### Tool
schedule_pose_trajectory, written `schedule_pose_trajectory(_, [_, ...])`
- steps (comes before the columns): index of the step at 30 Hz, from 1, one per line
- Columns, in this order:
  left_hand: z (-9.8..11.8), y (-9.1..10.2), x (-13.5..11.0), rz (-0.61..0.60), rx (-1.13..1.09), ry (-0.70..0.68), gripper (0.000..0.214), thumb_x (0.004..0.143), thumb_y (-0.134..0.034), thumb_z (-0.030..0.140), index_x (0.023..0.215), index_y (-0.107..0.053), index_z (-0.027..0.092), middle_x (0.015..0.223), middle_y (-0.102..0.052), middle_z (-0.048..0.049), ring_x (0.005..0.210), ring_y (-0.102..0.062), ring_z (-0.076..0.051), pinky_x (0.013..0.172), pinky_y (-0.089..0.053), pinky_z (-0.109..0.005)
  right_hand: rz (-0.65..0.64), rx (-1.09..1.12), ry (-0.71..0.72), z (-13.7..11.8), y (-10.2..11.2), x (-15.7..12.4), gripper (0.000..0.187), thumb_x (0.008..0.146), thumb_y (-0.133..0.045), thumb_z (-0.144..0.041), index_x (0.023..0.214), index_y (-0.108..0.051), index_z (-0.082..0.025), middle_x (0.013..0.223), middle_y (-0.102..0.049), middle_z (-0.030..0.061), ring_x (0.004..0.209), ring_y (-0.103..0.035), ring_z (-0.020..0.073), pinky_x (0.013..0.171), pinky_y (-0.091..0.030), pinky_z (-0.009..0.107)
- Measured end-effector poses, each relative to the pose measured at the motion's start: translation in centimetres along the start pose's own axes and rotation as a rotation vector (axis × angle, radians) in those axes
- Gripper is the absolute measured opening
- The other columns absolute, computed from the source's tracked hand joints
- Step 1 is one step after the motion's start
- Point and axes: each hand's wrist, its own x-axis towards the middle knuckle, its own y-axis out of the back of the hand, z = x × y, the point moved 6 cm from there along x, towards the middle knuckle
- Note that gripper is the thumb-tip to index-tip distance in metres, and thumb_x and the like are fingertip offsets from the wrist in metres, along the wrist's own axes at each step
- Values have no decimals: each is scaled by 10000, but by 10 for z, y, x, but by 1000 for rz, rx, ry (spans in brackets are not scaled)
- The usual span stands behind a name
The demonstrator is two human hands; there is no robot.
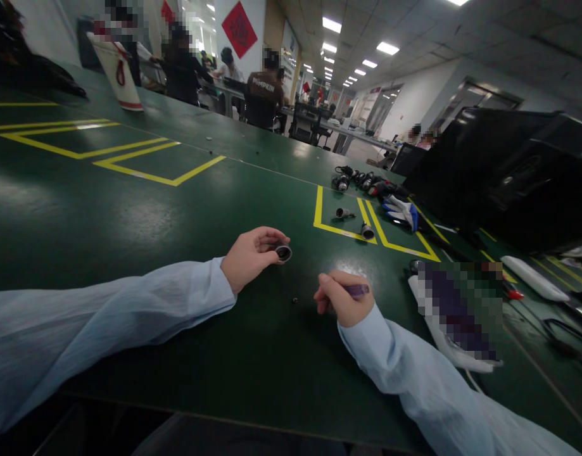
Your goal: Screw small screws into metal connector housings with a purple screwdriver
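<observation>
My left hand (pixel 253 256) is closed around a small round metal part (pixel 284 254) with a dark hollow opening that faces me. To its right, my right hand (pixel 344 296) pinches a slim purple tool (pixel 357 290); its working end is hidden by the fingers. A tiny dark piece (pixel 294 300) lies on the green tabletop (pixel 215 373) between the two hands. Farther off, two similar cup-shaped metal parts, one on its side (pixel 342 213) and another (pixel 367 231), lie by yellow tape markings.
Dark round parts (pixel 342 180) and a white-and-blue glove (pixel 401 212) lie at the back right. A white device (pixel 426 310) with its screen blurred sits right of my right hand. A large black case (pixel 499 171) stands behind. People sit at far tables.
</observation>
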Motion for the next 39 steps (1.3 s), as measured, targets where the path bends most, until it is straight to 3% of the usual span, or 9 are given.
schedule_pose_trajectory(2, [0,0,0,11,-23,10,313,580,-654,44,873,-564,108,1000,-634,-86,853,-625,-198,732,-538,-357,7,73,-91,5,1,1,334,750,-490,-304,452,-531,-160,328,-468,-32,307,-444,68,355,-345,186])
schedule_pose_trajectory(5, [2,-1,-2,5,-3,31,297,592,-653,56,872,-567,104,989,-642,-89,776,-640,-184,733,-531,-361,23,208,-116,11,-1,3,311,745,-519,-331,494,-562,-152,370,-518,-20,331,-463,72,365,-363,189])
schedule_pose_trajectory(9, [3,-1,-3,-1,32,53,310,608,-639,64,910,-578,102,795,-676,-50,718,-646,-173,774,-511,-365,62,310,36,5,0,3,270,781,-508,-322,589,-602,-157,483,-593,3,437,-538,101,428,-432,222])
schedule_pose_trajectory(14, [4,-3,-3,-8,10,24,302,593,-642,73,892,-608,97,819,-677,-54,739,-641,-173,744,-521,-345,107,9,355,-15,2,-4,173,803,-504,-237,717,-641,-175,661,-656,30,608,-592,125,590,-484,263])
schedule_pose_trajectory(20, [4,-5,-3,-59,34,3,311,597,-648,106,906,-620,97,904,-673,-74,807,-638,-192,743,-527,-341,80,-156,518,-21,-7,-6,119,795,-514,-187,803,-631,-167,735,-652,53,689,-589,140,659,-474,286])
schedule_pose_trajectory(30, [11,-8,-6,-86,103,-51,281,624,-635,137,902,-637,99,893,-682,-79,826,-641,-205,751,-535,-352,43,-269,619,-28,-10,-8,109,796,-510,-144,836,-609,-162,767,-650,53,727,-597,135,695,-478,278])
schedule_pose_trajectory(39, [12,-8,-7,-65,101,-50,268,635,-608,133,894,-677,113,857,-695,-72,797,-650,-200,744,-541,-346,12,-343,622,-30,-13,-9,106,806,-498,-159,841,-597,-178,770,-655,48,725,-598,137,692,-479,282])
